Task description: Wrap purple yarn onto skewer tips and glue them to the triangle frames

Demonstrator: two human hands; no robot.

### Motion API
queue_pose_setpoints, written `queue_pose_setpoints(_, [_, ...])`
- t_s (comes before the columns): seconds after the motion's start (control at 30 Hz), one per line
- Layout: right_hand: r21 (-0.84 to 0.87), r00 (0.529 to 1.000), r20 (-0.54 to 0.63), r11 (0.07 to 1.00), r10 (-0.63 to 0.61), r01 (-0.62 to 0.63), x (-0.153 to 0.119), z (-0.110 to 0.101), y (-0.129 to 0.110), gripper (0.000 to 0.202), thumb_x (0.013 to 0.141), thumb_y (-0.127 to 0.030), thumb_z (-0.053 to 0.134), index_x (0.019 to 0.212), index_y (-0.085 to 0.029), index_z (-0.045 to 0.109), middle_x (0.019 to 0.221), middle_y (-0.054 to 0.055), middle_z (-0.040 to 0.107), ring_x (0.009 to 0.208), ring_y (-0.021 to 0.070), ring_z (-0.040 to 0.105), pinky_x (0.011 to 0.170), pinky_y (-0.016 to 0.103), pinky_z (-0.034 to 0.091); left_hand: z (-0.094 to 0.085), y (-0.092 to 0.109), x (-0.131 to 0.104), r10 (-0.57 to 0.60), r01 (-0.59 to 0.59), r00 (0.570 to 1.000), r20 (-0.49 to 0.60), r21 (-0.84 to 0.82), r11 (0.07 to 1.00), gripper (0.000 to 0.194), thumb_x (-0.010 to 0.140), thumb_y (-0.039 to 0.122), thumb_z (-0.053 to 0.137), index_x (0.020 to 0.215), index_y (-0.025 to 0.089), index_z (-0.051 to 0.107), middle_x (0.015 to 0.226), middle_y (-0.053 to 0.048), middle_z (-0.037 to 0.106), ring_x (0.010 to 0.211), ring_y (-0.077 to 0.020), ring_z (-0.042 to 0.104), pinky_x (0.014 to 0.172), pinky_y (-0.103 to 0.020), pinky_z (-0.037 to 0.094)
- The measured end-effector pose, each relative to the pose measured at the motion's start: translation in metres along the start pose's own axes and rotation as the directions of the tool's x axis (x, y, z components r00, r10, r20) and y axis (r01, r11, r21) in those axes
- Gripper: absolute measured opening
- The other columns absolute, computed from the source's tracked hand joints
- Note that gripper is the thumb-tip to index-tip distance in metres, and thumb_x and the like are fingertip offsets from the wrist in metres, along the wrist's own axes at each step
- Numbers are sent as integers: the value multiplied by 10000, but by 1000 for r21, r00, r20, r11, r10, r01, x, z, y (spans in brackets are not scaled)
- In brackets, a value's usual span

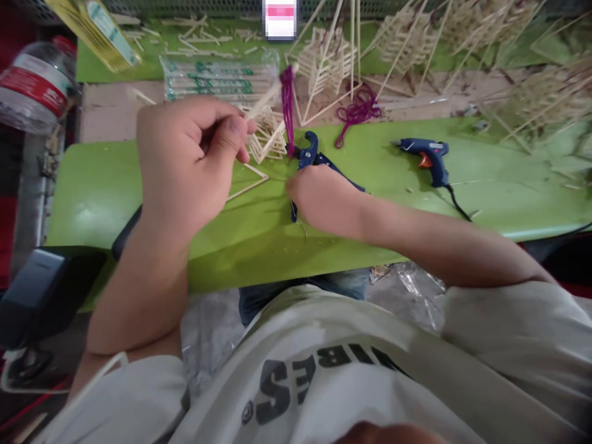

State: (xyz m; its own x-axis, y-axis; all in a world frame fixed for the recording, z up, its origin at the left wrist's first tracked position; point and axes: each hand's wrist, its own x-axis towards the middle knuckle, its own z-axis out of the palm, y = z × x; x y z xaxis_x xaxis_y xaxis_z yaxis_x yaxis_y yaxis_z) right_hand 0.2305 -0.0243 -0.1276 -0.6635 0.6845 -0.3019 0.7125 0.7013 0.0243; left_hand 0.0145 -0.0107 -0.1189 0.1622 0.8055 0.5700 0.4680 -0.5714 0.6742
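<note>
My left hand point(194, 154) is raised over the bench, thumb and fingers pinching a pale wooden stick point(266, 102) that slants up and away. Purple string point(287, 102) hangs in loops from the stick's far end. Beneath my right hand point(324, 197) is a blue hook-jawed pipe cutter point(309, 151), its jaws apart. The right fingers curl down around the cutter, and their tips are hidden. Between the hands, a small lattice of glued sticks point(268, 135) rests on the green bench, with a joined stick corner point(254, 179) nearer me.
A blue glue gun point(428, 154) with a cord lies right of the cutter. Purple string point(361, 108) is heaped behind. Several stick frames point(328, 61) stand at the back right. Wrapped sticks point(217, 77), a yellow bottle point(99, 34) and a red-labelled bottle point(37, 86) are at left.
</note>
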Motion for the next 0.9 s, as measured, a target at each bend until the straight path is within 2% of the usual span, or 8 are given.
queue_pose_setpoints(0.17, [72,999,35,997,28,-30,5,-2,-4,374,756,101,545,965,-133,749,968,133,767,973,333,772,820,414,554,0,-6,4,24,-24,999,-21,-8,1000,290,1092,155,663,867,195,840,824,-23,799,837,-197,797,741,-318,560])
queue_pose_setpoints(0.27, [123,994,-2,987,108,-106,9,8,-6,320,834,65,573,982,-144,764,944,133,760,941,322,768,813,416,549,2,-7,5,4,-4,1000,-20,-34,999,280,1068,104,682,859,207,838,774,-11,780,777,-180,776,717,-314,556])
queue_pose_setpoints(0.37, [66,990,-36,989,134,-131,10,16,-7,286,920,5,566,1003,-160,784,991,145,766,920,310,746,779,414,541,5,-7,7,2,-2,1000,-8,-32,999,334,1046,56,663,776,201,797,692,-2,738,835,-192,807,719,-302,567])
queue_pose_setpoints(0.5, [-94,1000,-23,995,19,-21,-1,24,-1,388,955,22,439,1020,-136,787,1175,204,770,1021,332,700,708,419,470,6,-8,8,18,-18,1000,-8,-46,999,352,1039,62,668,733,202,773,688,-6,747,852,-197,826,727,-307,583])
queue_pose_setpoints(0.6, [-94,998,-58,995,-30,25,-12,33,8,401,1078,-99,365,1061,-122,765,1225,215,750,1058,321,663,743,424,441,6,-8,7,14,-14,1000,-7,-54,998,364,1027,33,657,728,211,764,684,5,746,882,-198,836,737,-306,592])
queue_pose_setpoints(0.7, [74,991,-119,996,55,-46,-20,43,14,365,1145,-241,371,1203,-111,707,1193,178,755,958,268,666,779,396,454,5,-4,6,4,-4,1000,-8,-39,999,342,1031,51,664,758,220,784,690,24,747,793,-176,805,714,-306,582])
queue_pose_setpoints(0.8, [280,954,-199,946,222,-162,-26,46,15,323,1135,-250,404,1255,-144,684,1223,141,765,932,246,695,812,381,472,3,-1,6,4,-4,1000,10,-24,1000,326,1050,99,667,780,224,801,697,31,742,709,-158,759,685,-304,554])
queue_pose_setpoints(0.9, [291,942,-203,935,268,-204,-29,40,13,321,1113,-340,498,1215,-155,739,1256,141,773,1002,279,732,822,394,482,2,0,5,2,-1,1000,15,-25,1000,320,1055,110,657,793,222,803,707,25,745,737,-164,766,703,-305,549])
